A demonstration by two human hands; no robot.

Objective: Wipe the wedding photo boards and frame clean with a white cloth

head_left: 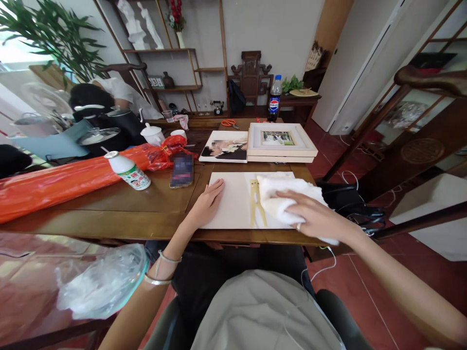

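A pale flat board (232, 204) lies on the wooden table in front of me, with a yellowish A-shaped piece (253, 214) on its middle. My left hand (208, 201) rests flat on the board's left edge, fingers stretched out and holding nothing. On the right half, my right hand (304, 211) grips a folded white cloth (288, 189) against the board. The cloth covers much of that half and hangs past its right side. Behind the board are a photo panel (233, 151) and a pale picture frame (304, 141) stacked on another frame-like piece.
To the left lie a phone (181, 171), a white bottle (127, 171) and a long orange plastic-wrapped bundle (73, 177). Orange-handled scissors (229, 123) and a cola bottle (274, 99) are at the back. A black bag (350, 201) sits right of the table.
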